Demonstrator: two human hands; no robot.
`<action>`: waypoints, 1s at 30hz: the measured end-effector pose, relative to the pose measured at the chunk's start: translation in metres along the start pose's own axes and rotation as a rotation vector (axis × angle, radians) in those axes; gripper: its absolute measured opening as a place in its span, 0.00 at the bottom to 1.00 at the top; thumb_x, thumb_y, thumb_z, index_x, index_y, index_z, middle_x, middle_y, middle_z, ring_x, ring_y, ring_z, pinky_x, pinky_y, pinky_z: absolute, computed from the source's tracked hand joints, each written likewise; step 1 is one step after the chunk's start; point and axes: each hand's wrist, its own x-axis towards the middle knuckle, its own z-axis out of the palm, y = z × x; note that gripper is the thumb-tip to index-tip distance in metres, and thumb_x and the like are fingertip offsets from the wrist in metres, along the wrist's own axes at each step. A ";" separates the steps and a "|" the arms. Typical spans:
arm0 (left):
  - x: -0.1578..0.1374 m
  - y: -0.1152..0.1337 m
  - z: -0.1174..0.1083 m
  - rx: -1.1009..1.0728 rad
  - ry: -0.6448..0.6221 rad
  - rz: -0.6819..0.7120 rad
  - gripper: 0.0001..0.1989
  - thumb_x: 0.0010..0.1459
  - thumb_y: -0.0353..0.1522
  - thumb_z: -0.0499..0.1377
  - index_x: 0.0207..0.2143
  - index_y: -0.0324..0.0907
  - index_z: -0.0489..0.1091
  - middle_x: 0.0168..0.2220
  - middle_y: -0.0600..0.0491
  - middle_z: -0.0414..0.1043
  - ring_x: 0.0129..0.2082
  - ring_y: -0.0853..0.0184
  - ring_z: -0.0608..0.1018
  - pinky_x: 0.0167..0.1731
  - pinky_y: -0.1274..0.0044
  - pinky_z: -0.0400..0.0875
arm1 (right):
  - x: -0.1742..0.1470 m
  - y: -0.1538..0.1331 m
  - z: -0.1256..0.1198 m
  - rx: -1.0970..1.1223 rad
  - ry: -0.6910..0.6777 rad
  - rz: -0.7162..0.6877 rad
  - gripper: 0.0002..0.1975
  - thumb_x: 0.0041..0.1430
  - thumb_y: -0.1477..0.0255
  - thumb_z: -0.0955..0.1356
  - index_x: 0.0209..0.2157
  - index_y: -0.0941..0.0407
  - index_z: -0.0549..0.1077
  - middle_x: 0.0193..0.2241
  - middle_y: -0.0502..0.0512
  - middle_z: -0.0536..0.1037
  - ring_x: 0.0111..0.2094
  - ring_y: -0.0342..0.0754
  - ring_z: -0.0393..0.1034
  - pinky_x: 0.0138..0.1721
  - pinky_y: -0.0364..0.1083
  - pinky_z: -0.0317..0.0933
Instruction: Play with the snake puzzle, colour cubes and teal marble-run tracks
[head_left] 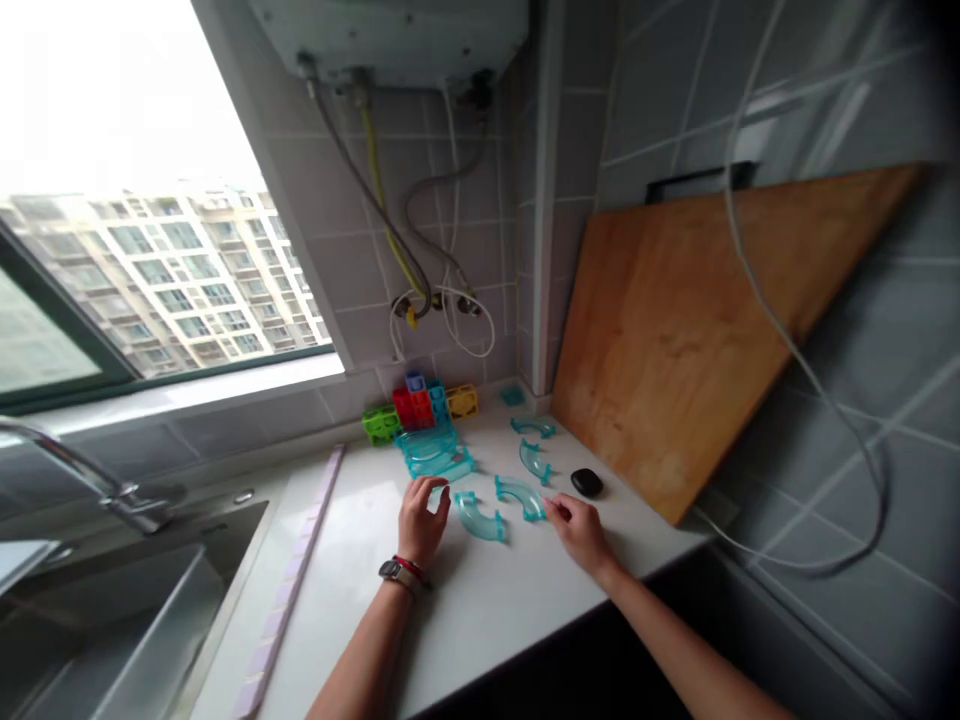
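Note:
My right hand (579, 528) pinches the right end of a curved clear-teal track piece (519, 492) by its connector, at the counter surface. My left hand (423, 520), with a watch at the wrist, hovers with thumb and fingers curved apart and nothing visible between them. Just beyond it lies a group of similar teal track pieces (431, 452). Another curved teal piece (478, 520) rests between my two hands. Farther right, two more curved pieces (534, 462) (534, 428) lie loose on the white counter (480, 610).
Colourful plastic blocks, including red (412, 408), green (382, 425) and yellow (462, 400), stand by the back wall. A black rounded object (586, 482) sits near a leaning wooden board (667, 350). To the left are a pale purple strip (294, 580) and a sink (247, 530) with a faucet (112, 480).

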 end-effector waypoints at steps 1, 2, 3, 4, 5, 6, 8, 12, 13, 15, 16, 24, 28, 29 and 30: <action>0.002 0.001 -0.001 0.041 -0.003 0.014 0.07 0.68 0.33 0.55 0.44 0.47 0.73 0.45 0.46 0.76 0.50 0.54 0.76 0.52 0.61 0.73 | 0.001 0.000 0.001 0.021 0.001 0.004 0.24 0.67 0.55 0.64 0.20 0.52 0.68 0.17 0.49 0.68 0.21 0.47 0.60 0.24 0.45 0.53; 0.004 0.001 -0.002 0.081 -0.011 0.029 0.08 0.68 0.33 0.55 0.45 0.48 0.73 0.47 0.45 0.76 0.52 0.53 0.75 0.54 0.59 0.72 | 0.001 0.000 0.002 0.039 0.002 0.007 0.24 0.67 0.55 0.64 0.20 0.52 0.67 0.16 0.49 0.68 0.20 0.46 0.60 0.24 0.45 0.53; 0.007 0.001 -0.002 0.121 -0.026 0.045 0.08 0.67 0.32 0.55 0.46 0.48 0.73 0.49 0.44 0.75 0.53 0.52 0.75 0.56 0.58 0.70 | 0.002 0.000 0.003 0.053 0.002 0.008 0.23 0.66 0.56 0.65 0.20 0.53 0.67 0.16 0.48 0.68 0.20 0.46 0.60 0.25 0.45 0.52; 0.011 0.001 -0.001 0.159 -0.045 0.058 0.09 0.67 0.32 0.56 0.47 0.47 0.73 0.51 0.44 0.74 0.54 0.51 0.74 0.57 0.57 0.69 | 0.002 0.000 0.004 0.065 0.003 0.009 0.23 0.66 0.57 0.65 0.20 0.53 0.67 0.16 0.48 0.68 0.20 0.46 0.59 0.25 0.45 0.51; 0.016 0.001 0.000 0.198 -0.069 0.070 0.10 0.66 0.31 0.56 0.48 0.47 0.73 0.53 0.43 0.73 0.56 0.50 0.73 0.58 0.57 0.68 | 0.003 0.000 0.004 0.074 0.004 0.011 0.22 0.66 0.58 0.65 0.19 0.53 0.67 0.16 0.48 0.68 0.20 0.45 0.59 0.25 0.45 0.51; 0.021 0.000 0.002 0.236 -0.097 0.079 0.11 0.65 0.31 0.57 0.49 0.46 0.73 0.54 0.42 0.72 0.56 0.49 0.72 0.58 0.56 0.68 | 0.003 0.000 0.005 0.080 0.007 0.013 0.22 0.66 0.59 0.66 0.19 0.53 0.67 0.16 0.48 0.68 0.20 0.45 0.59 0.25 0.44 0.50; 0.032 -0.001 0.005 0.308 -0.159 0.087 0.13 0.64 0.30 0.59 0.50 0.45 0.73 0.55 0.41 0.71 0.56 0.48 0.72 0.57 0.56 0.68 | 0.004 -0.001 0.005 0.091 0.012 0.017 0.21 0.65 0.60 0.66 0.19 0.53 0.67 0.17 0.48 0.69 0.20 0.45 0.60 0.25 0.44 0.50; 0.052 -0.005 0.006 0.426 -0.273 0.065 0.12 0.65 0.32 0.61 0.51 0.41 0.73 0.55 0.43 0.71 0.54 0.52 0.74 0.54 0.58 0.72 | 0.004 -0.003 0.003 0.108 0.015 0.018 0.20 0.65 0.61 0.66 0.20 0.53 0.69 0.18 0.50 0.72 0.21 0.46 0.62 0.26 0.44 0.50; 0.055 -0.005 0.004 0.445 -0.296 0.056 0.13 0.66 0.33 0.62 0.51 0.40 0.73 0.55 0.44 0.72 0.54 0.54 0.75 0.53 0.58 0.72 | 0.003 -0.004 0.002 0.111 0.014 0.018 0.19 0.65 0.61 0.66 0.20 0.53 0.69 0.18 0.50 0.73 0.21 0.46 0.63 0.26 0.44 0.50; 0.062 -0.004 0.001 0.465 -0.339 0.039 0.15 0.67 0.36 0.62 0.52 0.40 0.72 0.56 0.45 0.72 0.53 0.56 0.76 0.53 0.59 0.74 | 0.003 -0.006 0.000 0.119 0.012 0.019 0.19 0.65 0.61 0.66 0.21 0.54 0.70 0.19 0.50 0.74 0.22 0.46 0.64 0.26 0.44 0.51; 0.064 -0.003 -0.001 0.465 -0.357 0.031 0.15 0.67 0.37 0.62 0.53 0.40 0.72 0.56 0.45 0.72 0.53 0.57 0.77 0.52 0.59 0.74 | 0.003 -0.006 -0.002 0.123 0.011 0.020 0.19 0.65 0.61 0.66 0.21 0.54 0.70 0.19 0.50 0.74 0.22 0.46 0.64 0.26 0.44 0.51; 0.064 0.011 -0.027 0.263 -0.355 -0.111 0.14 0.68 0.38 0.62 0.51 0.38 0.73 0.50 0.47 0.75 0.46 0.60 0.79 0.46 0.64 0.77 | 0.002 -0.009 -0.003 0.162 0.018 0.036 0.19 0.65 0.62 0.65 0.21 0.53 0.70 0.19 0.50 0.74 0.22 0.46 0.65 0.27 0.43 0.52; 0.045 0.024 -0.052 0.046 -0.206 -0.267 0.10 0.64 0.39 0.62 0.41 0.41 0.70 0.43 0.50 0.73 0.40 0.63 0.78 0.42 0.66 0.77 | 0.001 -0.009 -0.003 0.189 0.012 0.055 0.19 0.65 0.61 0.65 0.20 0.53 0.69 0.19 0.51 0.74 0.22 0.47 0.65 0.27 0.44 0.52; 0.037 0.029 -0.057 -0.021 -0.170 -0.320 0.11 0.63 0.40 0.62 0.40 0.43 0.68 0.42 0.51 0.72 0.37 0.64 0.78 0.40 0.67 0.78 | 0.002 -0.009 -0.004 0.198 0.007 0.060 0.19 0.65 0.61 0.65 0.21 0.53 0.70 0.19 0.51 0.74 0.23 0.47 0.65 0.27 0.44 0.53; 0.027 0.034 -0.061 -0.093 -0.140 -0.378 0.12 0.62 0.41 0.61 0.41 0.44 0.66 0.41 0.52 0.72 0.35 0.64 0.79 0.38 0.67 0.78 | 0.002 -0.009 -0.006 0.208 0.000 0.066 0.19 0.64 0.61 0.65 0.21 0.53 0.70 0.19 0.51 0.74 0.23 0.48 0.65 0.27 0.44 0.53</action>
